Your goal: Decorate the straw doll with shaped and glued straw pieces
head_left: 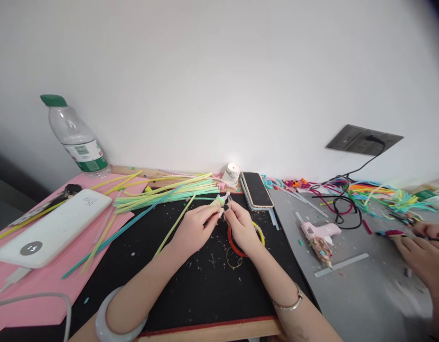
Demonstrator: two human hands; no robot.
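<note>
My left hand (197,229) and my right hand (242,227) meet over the black mat (205,294), fingertips pinched together. Between them is a small fuzzy pipe-cleaner piece (218,202), pale yellow-green with whitish-pink parts; the fingers cover much of it. Under my right hand lie a red ring (235,248) and a yellow ring (261,232), both partly hidden. A thin wire loop (234,264) rests just in front of them. Left of the hands, a bundle of yellow and mint pipe cleaners (169,194) spreads across the mat.
A bottle (80,137), a white power bank (55,225) and pink paper (44,304) are on the left. Behind the hands stand a small cup (231,175) and a phone (257,189). Rightward lie a pink glue gun (319,235), cables and another person's hands (418,256).
</note>
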